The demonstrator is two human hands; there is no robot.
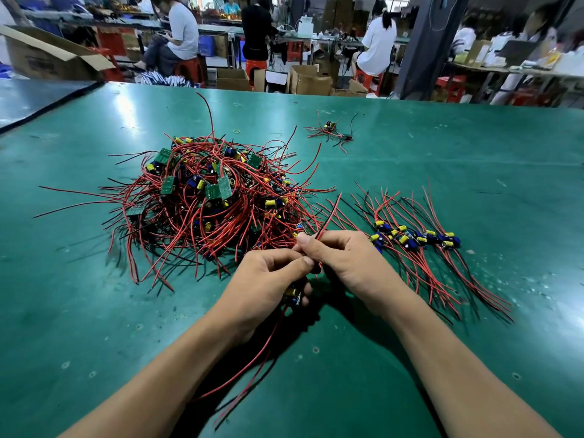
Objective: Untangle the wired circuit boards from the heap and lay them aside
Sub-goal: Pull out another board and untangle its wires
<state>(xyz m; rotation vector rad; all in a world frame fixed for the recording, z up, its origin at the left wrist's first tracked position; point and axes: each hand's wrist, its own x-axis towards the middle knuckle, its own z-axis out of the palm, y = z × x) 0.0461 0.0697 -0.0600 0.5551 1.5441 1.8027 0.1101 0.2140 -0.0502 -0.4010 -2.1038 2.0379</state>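
Left hand (265,279) grips a board (292,296), right hand (344,257) pinches wires (329,215), beside heap (215,197)

This is an electronics assembly workshop on a factory floor. A broad bench (442,159) covered in a worn green mat carries a heap of wired circuit boards (215,197) left of its middle. A row of separated boards (417,238) fans out toward its right edge. Beyond the far edge, 3 people (379,42) sit with backs turned on red plastic stools (189,69) at long, cluttered work tables (505,72). Open cardboard cartons (306,80) stand on the floor, and a larger carton (41,58) sits past the far left corner.
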